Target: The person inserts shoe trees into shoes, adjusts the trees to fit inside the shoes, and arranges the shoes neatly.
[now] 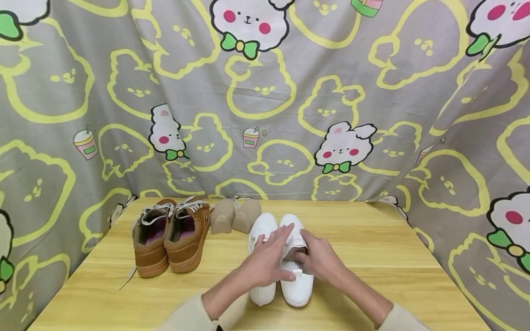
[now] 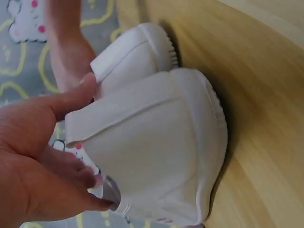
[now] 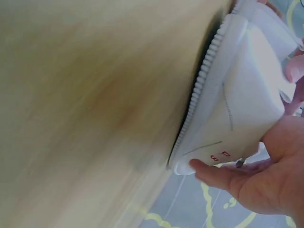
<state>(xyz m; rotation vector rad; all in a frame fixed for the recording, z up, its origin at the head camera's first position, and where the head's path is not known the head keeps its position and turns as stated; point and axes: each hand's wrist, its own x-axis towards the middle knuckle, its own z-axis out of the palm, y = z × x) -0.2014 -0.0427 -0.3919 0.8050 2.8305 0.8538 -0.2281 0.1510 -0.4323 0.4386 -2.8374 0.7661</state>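
Note:
Two white shoes, the left one (image 1: 263,294) and the right one (image 1: 299,292), stand side by side with toes toward the curtain. My left hand (image 1: 265,257) reaches across the left shoe, its fingers spread over the front of the right shoe and its thumb near that shoe's heel pull. Around the opening of the right shoe (image 3: 251,90) is my right hand (image 1: 323,257), thumb at the opening and an extended finger along the front side. Red marks show on that outer side. In the left wrist view, the left shoe (image 2: 156,137) lies beside my loosely spread left fingers.
A pair of brown shoes (image 1: 184,264) with loose grey laces stands on the left of the wooden table (image 1: 372,243). Between them and the white shoes sit two beige toe-shaped forms (image 1: 223,220). A patterned grey curtain (image 1: 265,105) encloses the back and sides.

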